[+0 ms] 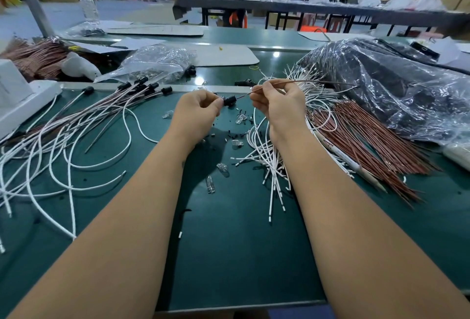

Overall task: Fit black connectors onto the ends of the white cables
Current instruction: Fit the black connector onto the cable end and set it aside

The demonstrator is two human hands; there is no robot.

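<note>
My left hand [201,107] pinches a black connector [229,101] above the green mat. My right hand [277,99] pinches a thin brown wire [318,82] whose tip points at the connector's open end, a short gap away. The wire runs off to the right over a loose bundle of white cables [269,155] lying under my right wrist. To the left lie several white cables with black connectors fitted [142,87] on their far ends.
A pile of red-brown wires [361,145] lies right of the white bundle. A large plastic bag of dark parts [396,82] fills the right side. A clear bag [157,62] of connectors sits at the back. Small clear bulbs [223,168] and black bits litter the mat's middle.
</note>
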